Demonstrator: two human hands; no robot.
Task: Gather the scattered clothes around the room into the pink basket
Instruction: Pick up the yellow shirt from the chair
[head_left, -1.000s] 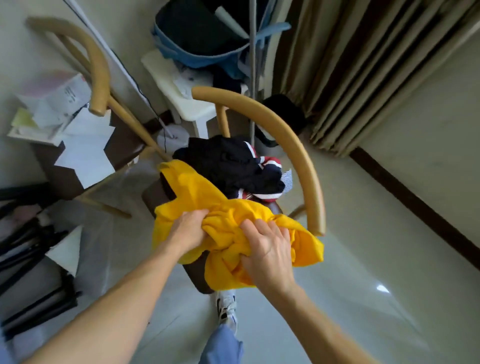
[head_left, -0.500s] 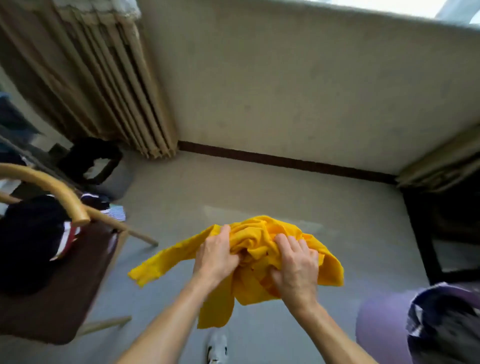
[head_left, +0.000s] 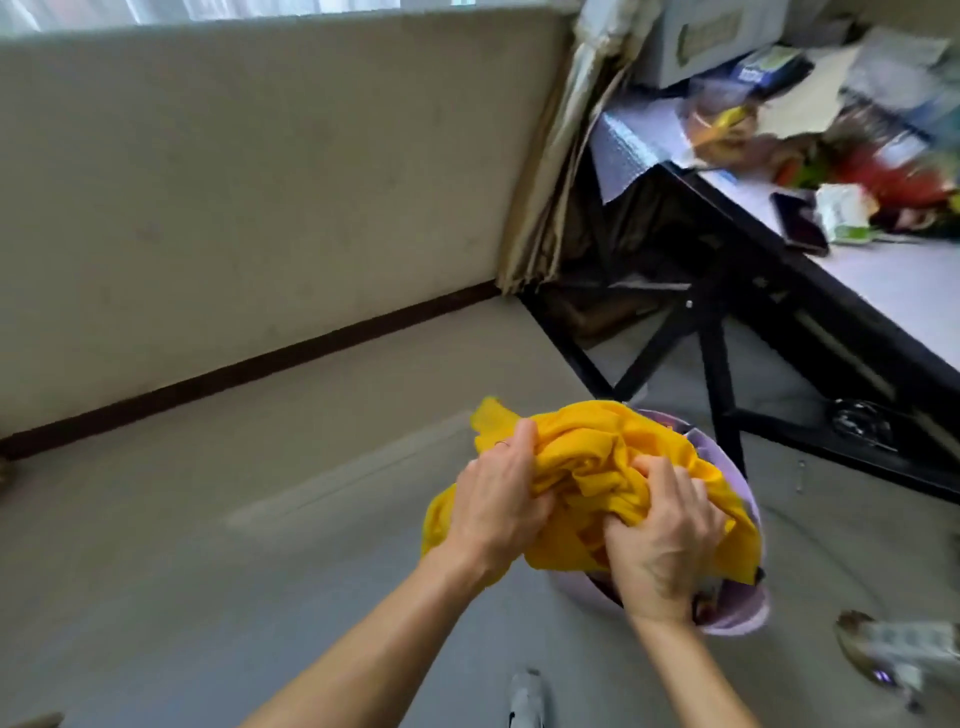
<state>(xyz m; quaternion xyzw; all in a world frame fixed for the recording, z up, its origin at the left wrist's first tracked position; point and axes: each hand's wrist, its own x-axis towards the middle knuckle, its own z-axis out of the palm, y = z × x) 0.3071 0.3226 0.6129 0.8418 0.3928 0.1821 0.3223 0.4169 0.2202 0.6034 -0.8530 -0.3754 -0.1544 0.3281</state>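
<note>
Fingers (head_left: 521, 439) of the left hand (head_left: 496, 514) are curled into the yellow garment (head_left: 587, 457). Those of the right hand (head_left: 667, 545) are curled too, bunching folds of the same cloth against the palm, so 2 hands hold 1 crumpled bundle.

The bundle hangs directly above the pink basket (head_left: 740, 621) and covers most of its opening. Its long axis runs from beyond the basket's left rim across to the right rim. The right hand is over the opening. The left hand, with a loose yellow tail below it, is outside the left rim. The right hand is therefore the nearer to the drop point, and the left must probably travel rightward before release or the tail may catch on the rim.

Dark clothing shows inside the basket at its near edge. A black table frame (head_left: 724, 364) stands just behind the basket. Bare floor (head_left: 260, 519) opens to the basket's left. A blurred object (head_left: 883, 649), too indistinct to identify, lies to the basket's right.
</note>
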